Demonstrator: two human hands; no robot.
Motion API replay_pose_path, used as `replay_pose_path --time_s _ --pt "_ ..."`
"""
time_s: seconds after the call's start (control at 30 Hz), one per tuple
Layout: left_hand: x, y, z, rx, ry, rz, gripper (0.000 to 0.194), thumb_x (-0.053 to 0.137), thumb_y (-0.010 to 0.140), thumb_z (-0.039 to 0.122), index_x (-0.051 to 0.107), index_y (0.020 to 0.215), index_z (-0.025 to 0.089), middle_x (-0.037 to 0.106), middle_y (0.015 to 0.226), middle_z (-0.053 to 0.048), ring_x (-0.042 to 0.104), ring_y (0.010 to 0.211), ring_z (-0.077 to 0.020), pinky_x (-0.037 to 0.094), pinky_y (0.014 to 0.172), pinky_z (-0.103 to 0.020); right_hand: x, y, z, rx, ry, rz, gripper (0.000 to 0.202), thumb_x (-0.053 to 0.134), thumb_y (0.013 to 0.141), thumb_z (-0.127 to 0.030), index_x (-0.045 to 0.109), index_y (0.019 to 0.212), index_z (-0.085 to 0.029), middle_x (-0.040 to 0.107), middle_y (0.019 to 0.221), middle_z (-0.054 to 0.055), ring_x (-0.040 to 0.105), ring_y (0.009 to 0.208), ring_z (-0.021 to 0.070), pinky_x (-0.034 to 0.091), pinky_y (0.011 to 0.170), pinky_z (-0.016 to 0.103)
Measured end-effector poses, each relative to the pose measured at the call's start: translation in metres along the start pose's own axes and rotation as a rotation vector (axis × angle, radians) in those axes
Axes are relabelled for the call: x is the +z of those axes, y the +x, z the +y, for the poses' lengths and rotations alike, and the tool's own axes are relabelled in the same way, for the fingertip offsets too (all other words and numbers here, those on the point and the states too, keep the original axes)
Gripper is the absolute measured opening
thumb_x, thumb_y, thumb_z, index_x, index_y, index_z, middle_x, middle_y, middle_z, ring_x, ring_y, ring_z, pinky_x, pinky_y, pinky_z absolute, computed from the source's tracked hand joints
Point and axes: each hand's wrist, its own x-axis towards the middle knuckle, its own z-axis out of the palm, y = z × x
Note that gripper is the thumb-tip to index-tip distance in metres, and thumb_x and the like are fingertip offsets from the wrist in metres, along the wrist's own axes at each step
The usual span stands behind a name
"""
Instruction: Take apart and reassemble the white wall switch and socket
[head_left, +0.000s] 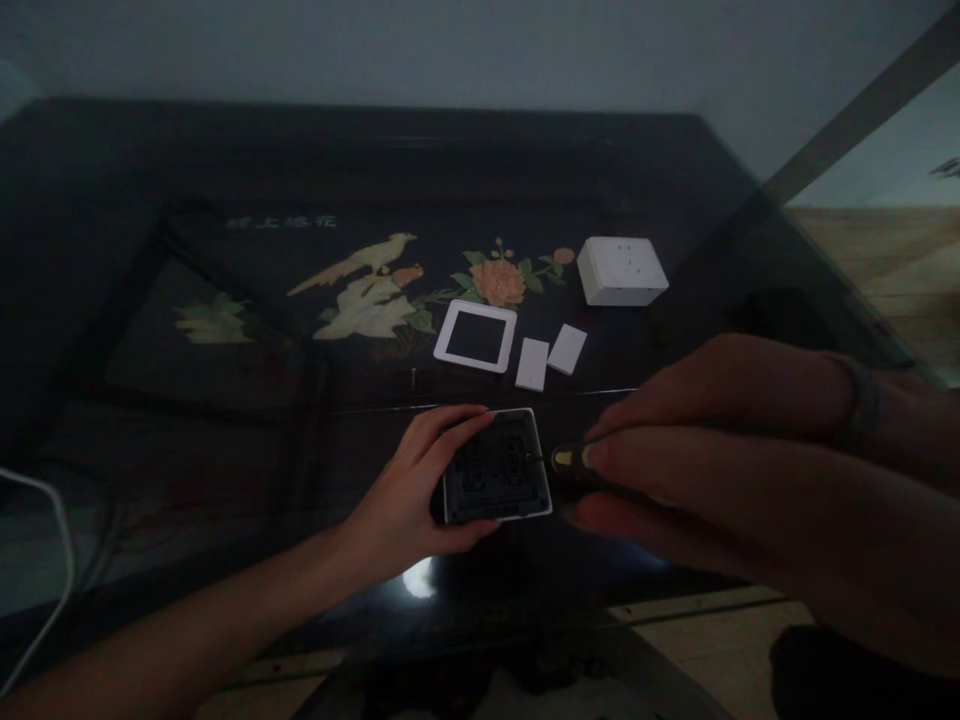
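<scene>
My left hand (420,475) grips the left side of a square wall switch (501,490) with a white rim and a black inner face. Its fingers lie along the top edge and the thumb along the bottom edge. In my right hand (697,465) is a screwdriver (562,459) with a dark and yellow handle, pointing left. Its thin shaft reaches the right part of the black face; the exact contact at the tip is too dark to tell. Behind the switch lie a white square frame (508,338) and two white rocker plates, a left one (532,364) and a right one (567,349).
A white socket box (622,270) stands farther back on the right. Small metal pieces, perhaps screws (413,378), are left of the frame. The dark glossy table (360,160) bears a bird and flower picture. A white cable (64,530) hangs at the left edge.
</scene>
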Motion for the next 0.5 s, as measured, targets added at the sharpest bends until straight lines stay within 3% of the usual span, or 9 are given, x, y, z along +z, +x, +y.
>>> replay_pose_path --time_s 0.07,0.13,0.2,0.27,0.33,0.4,0.5 --pt "0.0 0.0 0.0 0.005 -0.004 0.002 0.086 0.08 0.069 0.036 0.035 0.141 0.03 0.044 0.142 -0.01 0.047 0.127 -0.034 0.043 0.107 -0.054 0.0 0.001 0.0 -0.087 -0.028 0.056 0.029 0.046 0.095 -0.027 0.068 0.076 -0.03 0.068 0.073 -0.005 0.064 0.055 0.0093 0.05 0.045 0.018" --pt "0.0 0.0 0.0 0.014 0.026 -0.001 0.085 0.08 0.071 0.037 0.033 0.142 0.03 0.044 0.141 -0.01 0.047 0.128 -0.0342 0.043 0.108 -0.054 -0.003 0.001 0.002 -0.129 -0.012 0.094 0.017 0.052 0.094 -0.032 0.069 0.091 -0.029 0.073 0.088 -0.003 0.07 0.067 0.0121 0.055 0.053 0.018" --pt "0.0 -0.001 -0.001 0.028 0.058 -0.005 0.084 0.078 0.073 0.037 0.032 0.143 0.03 0.043 0.142 -0.01 0.045 0.13 -0.0352 0.042 0.108 -0.055 -0.008 0.0 0.003 -0.115 0.041 0.09 0.022 0.053 0.093 -0.034 0.066 0.11 -0.029 0.073 0.108 -0.002 0.073 0.086 0.015 0.06 0.067 0.018" --pt "0.0 -0.001 -0.002 0.038 0.066 -0.003 0.083 0.076 0.074 0.037 0.031 0.143 0.03 0.042 0.143 -0.01 0.043 0.131 -0.0363 0.041 0.109 -0.057 -0.011 0.0 0.003 -0.136 0.101 0.075 0.031 0.05 0.093 -0.025 0.061 0.121 -0.029 0.071 0.119 -0.003 0.072 0.096 0.0133 0.059 0.078 0.017" --pt "0.001 -0.002 -0.003 0.039 0.058 0.001 0.082 0.076 0.074 0.036 0.032 0.144 0.03 0.043 0.143 -0.01 0.044 0.13 -0.0362 0.042 0.109 -0.056 -0.011 0.001 0.002 -0.146 0.123 0.054 0.035 0.046 0.093 -0.018 0.061 0.124 -0.027 0.072 0.115 -0.004 0.071 0.094 0.009 0.057 0.079 0.012" --pt "0.002 -0.002 -0.003 0.036 0.049 0.006 0.083 0.076 0.074 0.036 0.032 0.144 0.03 0.044 0.143 -0.009 0.046 0.128 -0.0351 0.044 0.108 -0.054 -0.006 0.002 0.0 -0.127 0.096 0.047 0.033 0.042 0.096 -0.02 0.065 0.117 -0.031 0.073 0.1 -0.007 0.071 0.081 0.0041 0.055 0.069 0.007" --pt "0.001 -0.002 -0.002 0.041 0.043 0.013 0.083 0.076 0.074 0.035 0.032 0.144 0.031 0.044 0.144 -0.008 0.046 0.128 -0.0335 0.044 0.108 -0.052 0.005 0.003 -0.007 0.076 -0.007 0.076 0.046 0.029 0.101 -0.032 0.073 0.089 -0.035 0.069 0.075 -0.009 0.067 0.064 0.0017 0.052 0.059 0.006"
